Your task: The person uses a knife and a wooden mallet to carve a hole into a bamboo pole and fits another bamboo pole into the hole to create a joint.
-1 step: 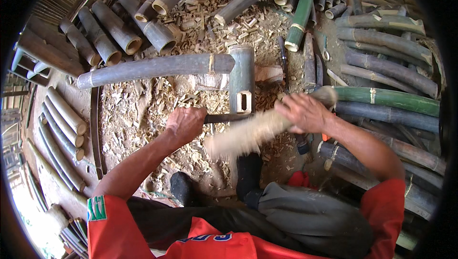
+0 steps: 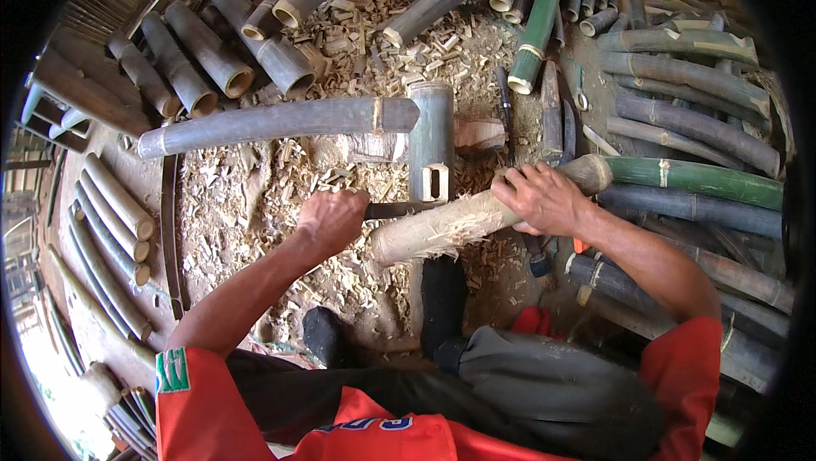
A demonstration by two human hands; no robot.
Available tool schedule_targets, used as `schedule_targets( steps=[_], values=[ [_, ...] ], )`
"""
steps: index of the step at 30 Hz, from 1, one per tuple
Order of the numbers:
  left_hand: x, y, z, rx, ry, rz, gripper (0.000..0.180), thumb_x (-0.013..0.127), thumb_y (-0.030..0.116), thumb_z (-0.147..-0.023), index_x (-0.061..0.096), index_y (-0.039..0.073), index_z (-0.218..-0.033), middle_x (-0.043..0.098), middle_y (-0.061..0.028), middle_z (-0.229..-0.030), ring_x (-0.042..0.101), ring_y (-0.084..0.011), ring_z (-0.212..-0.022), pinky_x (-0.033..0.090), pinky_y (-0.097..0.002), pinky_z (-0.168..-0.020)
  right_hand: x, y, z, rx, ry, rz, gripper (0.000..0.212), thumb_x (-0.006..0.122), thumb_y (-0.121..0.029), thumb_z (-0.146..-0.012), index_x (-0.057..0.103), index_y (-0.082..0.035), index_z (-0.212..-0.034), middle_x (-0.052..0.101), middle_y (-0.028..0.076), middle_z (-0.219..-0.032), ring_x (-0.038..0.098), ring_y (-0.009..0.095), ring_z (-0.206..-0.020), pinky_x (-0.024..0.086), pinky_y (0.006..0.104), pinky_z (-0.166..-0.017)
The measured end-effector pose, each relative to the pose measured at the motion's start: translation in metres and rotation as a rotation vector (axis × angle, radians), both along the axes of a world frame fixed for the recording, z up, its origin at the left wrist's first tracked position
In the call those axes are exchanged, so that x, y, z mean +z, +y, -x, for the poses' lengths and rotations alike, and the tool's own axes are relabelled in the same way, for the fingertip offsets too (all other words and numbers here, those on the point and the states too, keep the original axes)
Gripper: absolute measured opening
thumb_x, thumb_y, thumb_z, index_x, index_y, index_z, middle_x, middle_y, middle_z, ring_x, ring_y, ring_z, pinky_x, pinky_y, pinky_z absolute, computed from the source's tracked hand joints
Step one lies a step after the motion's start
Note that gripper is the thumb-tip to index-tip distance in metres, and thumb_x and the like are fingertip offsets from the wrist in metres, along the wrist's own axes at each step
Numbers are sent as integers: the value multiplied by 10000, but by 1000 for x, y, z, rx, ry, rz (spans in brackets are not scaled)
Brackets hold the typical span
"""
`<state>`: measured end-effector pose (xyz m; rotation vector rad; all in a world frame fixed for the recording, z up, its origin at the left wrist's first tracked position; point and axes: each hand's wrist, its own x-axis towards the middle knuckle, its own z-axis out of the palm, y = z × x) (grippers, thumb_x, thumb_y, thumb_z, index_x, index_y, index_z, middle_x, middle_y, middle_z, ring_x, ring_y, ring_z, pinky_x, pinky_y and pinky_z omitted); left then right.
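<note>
My left hand [image 2: 331,221] is closed round the handle of a knife with a dark, flat blade [image 2: 398,209]. Its blade points right, across the near end of a short bamboo tube [image 2: 432,134] with an oblong slot cut through its wall. In my right hand [image 2: 544,199], fingers wrapped over the top, is a thick pale wooden club [image 2: 438,227], its side frayed into splinters. The club lies slantwise, covering the blade's tip; whether they touch I cannot tell. A long grey bamboo pole [image 2: 272,118] meets the tube's left side.
Under the tube lies a pale wood block [image 2: 480,133]. Wood chips [image 2: 246,197] litter the ground. Cut bamboo lengths [image 2: 204,49] lie at the far left, with more stacked bamboo [image 2: 693,104] and a green pole [image 2: 697,177] on the right. My dark-covered feet [image 2: 444,308] are close below.
The club's left end has risen a little toward the blade, and its blur is gone. My left hand, the knife and the bamboo have hardly moved.
</note>
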<state>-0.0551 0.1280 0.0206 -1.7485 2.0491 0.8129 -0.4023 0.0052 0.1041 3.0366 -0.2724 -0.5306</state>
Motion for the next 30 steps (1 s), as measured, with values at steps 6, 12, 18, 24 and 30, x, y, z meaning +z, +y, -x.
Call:
schedule_targets(
  steps=[6, 12, 18, 24, 30],
  values=[
    [-3, 2, -2, -27, 36, 66, 151, 488, 82, -987, 583, 38, -1096, 700, -167, -780, 652, -234, -578, 515, -422, -471, 9, 25, -13, 266, -286, -211, 724, 913, -343, -684, 554, -32, -1230, 588, 59, -895, 652, 211, -819, 581, 357, -667],
    [-10, 6, -2, -5, 28, 164, 139, 516, 99, -981, 567, 46, -1098, 720, -196, -848, 730, -332, -678, 561, -497, -540, 4, 14, -17, 57, 27, -58, 647, 884, -336, -748, 573, 2, -1204, 623, 97, -923, 653, 248, -821, 576, 366, -661],
    [-4, 5, 3, 11, 8, 141, 142, 532, 132, -996, 542, 47, -1109, 704, -213, -943, 735, -348, -744, 578, -501, -609, 2, -9, -11, 156, -247, -152, 602, 861, -224, -663, 576, -61, -1167, 619, 62, -953, 653, 236, -865, 551, 330, -744],
    [-19, 8, 5, 29, -28, 173, 142, 569, 168, -995, 594, 71, -1096, 709, -150, -962, 728, -314, -775, 587, -475, -633, 19, 25, -25, 200, -99, -144, 681, 859, -350, -727, 559, -38, -1252, 610, 85, -942, 625, 202, -819, 548, 345, -660],
    [-22, -39, -28, 215, 712, -312, 267, 859, 260, -840, 772, 79, -1016, 755, -89, -888, 713, -221, -781, 594, -377, -704, 44, 70, -15, -18, -264, -405, 695, 883, -329, -682, 551, -78, -1238, 581, 64, -931, 634, 247, -853, 539, 381, -723]
  ],
)
